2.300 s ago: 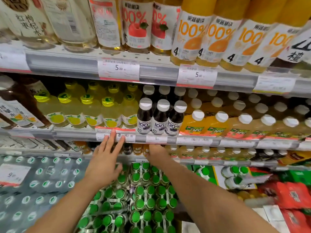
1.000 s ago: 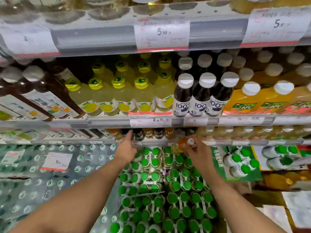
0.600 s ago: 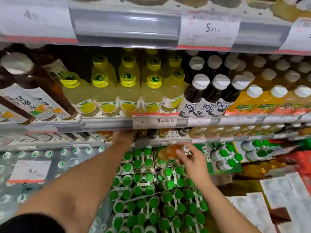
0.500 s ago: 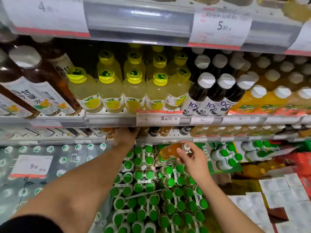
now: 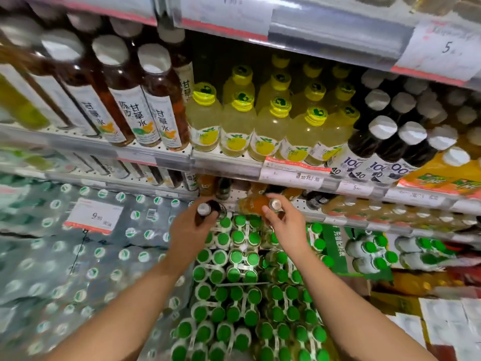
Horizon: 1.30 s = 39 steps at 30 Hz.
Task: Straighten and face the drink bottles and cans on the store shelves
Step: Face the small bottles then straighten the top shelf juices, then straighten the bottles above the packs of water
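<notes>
Position of items. The person stands facing the drink shelving with both forearms raised toward the lower shelf (image 5: pixel 364 225).

Dark bottle (image 5: pixel 208 211): held in the left hand (image 5: pixel 191 230) at the shelf's front edge, just left of centre frame. Its long axis runs toward the viewer, silver cap nearest the camera and base pointing away into the shelf at about 12 o'clock. The fingers and thumb are curled round the bottle body below the cap; the label is not readable.

Orange bottle (image 5: pixel 253 204): held in the right hand (image 5: pixel 285 225), at 3 o'clock from the dark bottle and close beside it but not touching. It lies tilted, long axis running from the cap at 3 o'clock to the base at 9 o'clock, slightly upward to the left. The thumb and fingertips pinch the neck around the silver cap; the remaining fingers are bent loosely beneath.

Arm pose. Both forearms enter from 6 o'clock and converge toward the shelf edge, wrists roughly straight.

Surroundings. At 12 o'clock from the hands stand yellow-capped lemon bottles (image 5: pixel 236 126); at 10 o'clock, brown tea bottles (image 5: pixel 156 105); at 2 o'clock, white-capped dark juice bottles (image 5: pixel 377 142). Green-capped bottle packs (image 5: pixel 234 282) lie at 6 o'clock below the hands. A price tag (image 5: pixel 294 173) hangs on the rail above the orange bottle.
</notes>
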Each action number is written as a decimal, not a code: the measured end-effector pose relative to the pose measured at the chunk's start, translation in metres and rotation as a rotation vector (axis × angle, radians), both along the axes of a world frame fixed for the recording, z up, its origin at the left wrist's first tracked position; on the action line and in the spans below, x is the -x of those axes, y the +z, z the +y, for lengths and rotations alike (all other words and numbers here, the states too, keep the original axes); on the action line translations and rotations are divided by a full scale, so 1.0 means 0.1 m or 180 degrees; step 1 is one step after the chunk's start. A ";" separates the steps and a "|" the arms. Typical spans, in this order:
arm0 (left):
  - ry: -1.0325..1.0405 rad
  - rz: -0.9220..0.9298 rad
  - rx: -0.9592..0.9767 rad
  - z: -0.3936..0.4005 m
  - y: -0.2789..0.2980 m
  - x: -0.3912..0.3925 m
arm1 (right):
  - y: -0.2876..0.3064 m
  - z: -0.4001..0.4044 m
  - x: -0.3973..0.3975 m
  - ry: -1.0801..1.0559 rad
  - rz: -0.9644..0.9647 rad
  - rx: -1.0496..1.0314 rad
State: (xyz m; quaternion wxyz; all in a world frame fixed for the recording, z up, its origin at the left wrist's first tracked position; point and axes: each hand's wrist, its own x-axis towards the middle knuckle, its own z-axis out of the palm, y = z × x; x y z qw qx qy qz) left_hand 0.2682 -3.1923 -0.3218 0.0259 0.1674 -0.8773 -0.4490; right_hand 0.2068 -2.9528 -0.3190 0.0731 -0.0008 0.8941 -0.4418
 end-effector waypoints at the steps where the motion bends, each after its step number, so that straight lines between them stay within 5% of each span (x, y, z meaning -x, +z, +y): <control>1: -0.0009 0.0047 -0.0044 -0.06 0.01 -0.08 | -0.01 -0.07 0.03 0.0010 0.0035 0.0035; 8: -0.0109 0.0096 -0.0015 -0.42 -0.07 -0.37 | -0.11 -0.42 0.27 0.0050 0.0153 0.0056; 15: -0.0288 0.0259 0.0096 -0.55 -0.08 -0.60 | -0.30 -0.62 0.51 0.0045 -0.0031 -0.0686; 20: -0.0296 -0.0083 0.0286 -0.48 -0.10 -0.75 | -0.34 -0.73 0.70 0.0189 -0.0026 -0.1790; 28: -0.0328 -0.0592 0.0011 -0.21 -0.11 -0.80 | -0.31 -0.77 0.88 0.0703 -0.0207 -0.2179; 32: -0.0330 -0.0611 0.0010 -0.10 -0.09 -0.66 | -0.26 -0.64 0.78 0.0597 -0.0216 -0.1825; 35: -0.0328 -0.0587 0.0048 0.00 -0.10 -0.51 | -0.31 -0.46 0.46 0.0292 0.0005 -0.0815; 39: -0.0279 -0.0326 -0.0088 0.18 -0.06 -0.31 | -0.42 -0.28 -0.08 0.0808 -0.0402 -0.0227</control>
